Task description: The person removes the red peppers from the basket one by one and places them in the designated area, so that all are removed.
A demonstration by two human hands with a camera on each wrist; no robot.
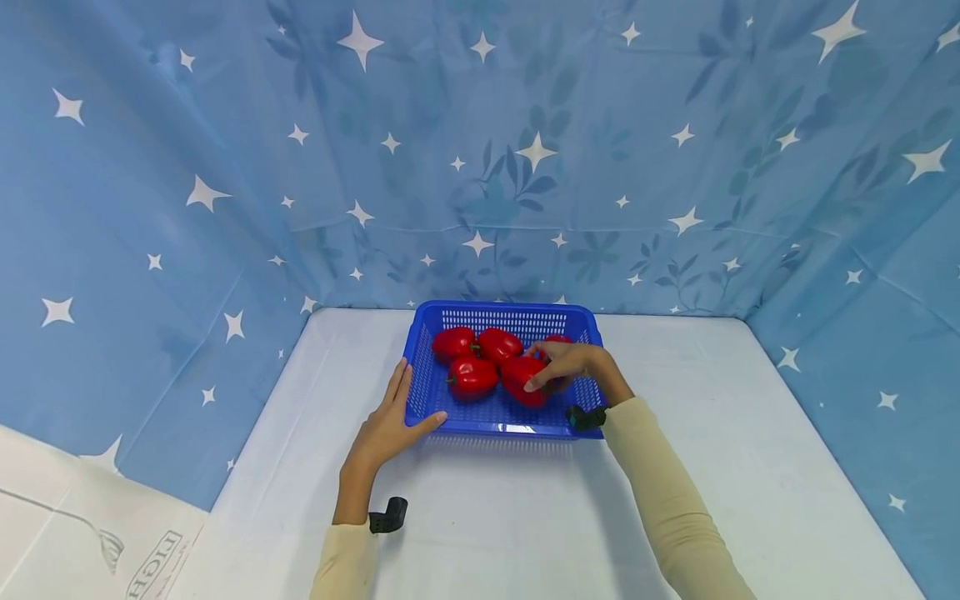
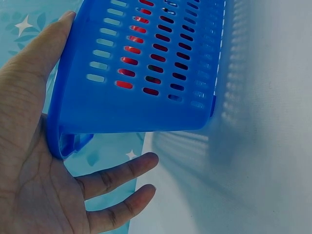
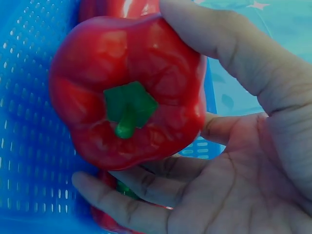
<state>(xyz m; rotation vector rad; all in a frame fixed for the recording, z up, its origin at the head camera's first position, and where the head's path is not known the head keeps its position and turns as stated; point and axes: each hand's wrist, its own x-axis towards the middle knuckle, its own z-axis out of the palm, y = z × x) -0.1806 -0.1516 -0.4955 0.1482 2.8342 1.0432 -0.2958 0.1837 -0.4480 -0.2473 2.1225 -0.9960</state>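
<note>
Inside a blue plastic basket (image 1: 504, 427) lie several red bell peppers (image 1: 473, 378). My right hand (image 1: 564, 363) reaches in over the right side and grips one red bell pepper (image 1: 522, 380). In the right wrist view, thumb and fingers hold that pepper (image 3: 87, 58) from both sides, its green stem toward the camera. At the basket's front left corner, my left hand (image 1: 386, 429) rests against the rim with fingers spread. The left wrist view has the thumb along the rim and two straight fingers (image 2: 122, 175) apart from the slotted wall (image 2: 136, 109).
The basket stands on a white-covered table (image 1: 495, 517) near its back edge. Blue star-patterned curtains (image 1: 480, 158) hang behind and at both sides. Another red pepper (image 1: 558, 339) sits partly hidden behind the right hand. A printed white sheet (image 1: 90, 525) shows at lower left.
</note>
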